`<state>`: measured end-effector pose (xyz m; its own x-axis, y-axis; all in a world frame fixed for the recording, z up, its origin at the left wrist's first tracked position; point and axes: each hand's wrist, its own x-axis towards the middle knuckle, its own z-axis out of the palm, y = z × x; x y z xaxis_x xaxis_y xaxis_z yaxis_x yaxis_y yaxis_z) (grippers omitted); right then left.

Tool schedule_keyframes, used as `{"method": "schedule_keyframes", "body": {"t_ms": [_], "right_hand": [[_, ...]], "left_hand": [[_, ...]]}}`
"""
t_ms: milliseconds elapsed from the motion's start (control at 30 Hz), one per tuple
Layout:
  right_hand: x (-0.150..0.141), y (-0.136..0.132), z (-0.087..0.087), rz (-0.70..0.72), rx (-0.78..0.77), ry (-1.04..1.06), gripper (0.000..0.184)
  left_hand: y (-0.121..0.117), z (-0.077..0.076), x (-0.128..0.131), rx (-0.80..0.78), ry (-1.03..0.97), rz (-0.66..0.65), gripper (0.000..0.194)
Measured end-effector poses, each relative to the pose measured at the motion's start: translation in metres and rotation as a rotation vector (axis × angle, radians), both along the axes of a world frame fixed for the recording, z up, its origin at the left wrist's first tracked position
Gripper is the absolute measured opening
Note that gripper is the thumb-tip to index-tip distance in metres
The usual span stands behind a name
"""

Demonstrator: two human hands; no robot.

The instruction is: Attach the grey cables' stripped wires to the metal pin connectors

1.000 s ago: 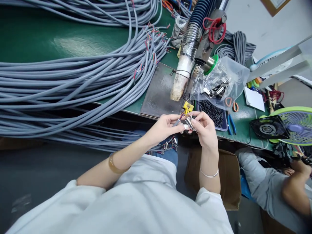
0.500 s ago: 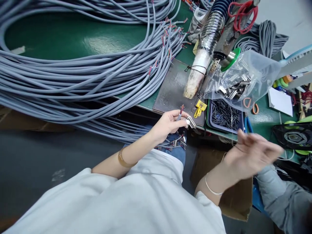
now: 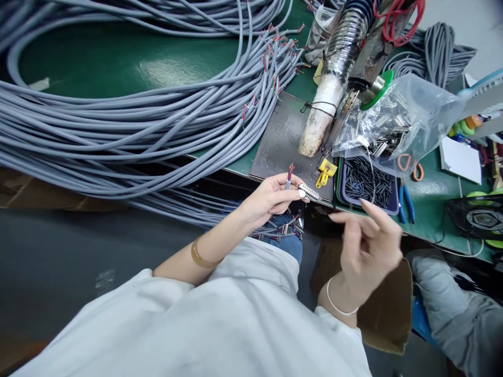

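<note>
My left hand (image 3: 271,196) is closed, its thumb and fingers pinching a grey cable (image 3: 288,185) and a small metal multi-pin connector (image 3: 308,191). The cable's stripped end stands up with thin coloured wires (image 3: 291,170) fanned out. To the right, my right hand (image 3: 367,243) hangs in the air just before the bench edge, blurred. Its fingers are apart and bent, and I make out nothing held in them. A thin pale wire (image 3: 370,175) runs down near its index fingertip. Several wired connectors (image 3: 288,228) lie on my lap below the left hand.
Grey cable bundles (image 3: 157,125) cover the bench's left. A foil-wrapped duct (image 3: 326,99) slants over a dark plate (image 3: 275,141). Beyond my hands are a yellow clip tool (image 3: 325,173), a bin of black tubes (image 3: 369,183), a connector bag (image 3: 420,115), blue-handled pliers (image 3: 406,201). A person's sleeve (image 3: 444,298) is at right.
My right hand has moved left, towards my left hand, and its fingers now point left and up. My left hand still holds the cable and connector, which has turned slightly flatter.
</note>
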<state>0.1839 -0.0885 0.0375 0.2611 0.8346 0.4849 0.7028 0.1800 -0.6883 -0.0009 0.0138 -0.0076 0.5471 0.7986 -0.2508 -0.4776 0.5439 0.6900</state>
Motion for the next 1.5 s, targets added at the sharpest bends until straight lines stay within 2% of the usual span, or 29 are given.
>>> {"method": "schedule_keyframes", "body": {"t_ms": [33, 100, 200, 300, 400, 467, 567, 700, 800, 1033, 1267, 1500], "right_hand": [[-0.010, 0.005, -0.005, 0.028, -0.038, 0.093, 0.022], [-0.024, 0.015, -0.013, 0.012, -0.008, 0.238, 0.009], [-0.030, 0.025, -0.021, -0.028, 0.095, 0.289, 0.006], [-0.030, 0.032, -0.024, 0.087, 0.168, 0.127, 0.007], [-0.032, 0.038, -0.028, 0.210, 0.227, -0.069, 0.015], [-0.034, 0.041, -0.032, 0.218, 0.290, -0.156, 0.021], [-0.034, 0.043, -0.036, 0.136, 0.358, -0.199, 0.023], [-0.026, 0.043, -0.032, -0.023, 0.266, 0.070, 0.012], [-0.019, 0.041, -0.025, -0.055, 0.136, 0.219, 0.010], [-0.023, 0.040, -0.020, 0.070, 0.024, 0.277, 0.004], [-0.025, 0.045, -0.021, 0.135, -0.033, 0.305, 0.010], [-0.022, 0.046, -0.024, 0.134, -0.020, 0.276, 0.003]], "left_hand": [[0.000, 0.000, -0.001, 0.004, -0.011, -0.008, 0.029], [0.000, -0.001, -0.004, -0.001, -0.032, -0.024, 0.028], [0.000, -0.001, -0.005, -0.030, -0.045, -0.034, 0.029], [0.000, -0.002, -0.003, -0.033, -0.069, -0.070, 0.028], [-0.001, -0.002, -0.001, -0.032, -0.113, -0.104, 0.027], [-0.002, -0.003, 0.000, -0.043, -0.119, -0.112, 0.026], [-0.001, -0.002, 0.000, -0.062, -0.097, -0.089, 0.027], [0.001, -0.002, 0.000, -0.063, -0.144, -0.006, 0.030], [0.002, -0.003, 0.001, -0.032, -0.106, -0.006, 0.023], [-0.007, -0.008, 0.010, 0.231, 0.114, 0.172, 0.025], [-0.012, -0.002, 0.013, 0.347, 0.208, 0.155, 0.023], [-0.015, -0.001, 0.014, 0.336, 0.244, 0.120, 0.024]]}}
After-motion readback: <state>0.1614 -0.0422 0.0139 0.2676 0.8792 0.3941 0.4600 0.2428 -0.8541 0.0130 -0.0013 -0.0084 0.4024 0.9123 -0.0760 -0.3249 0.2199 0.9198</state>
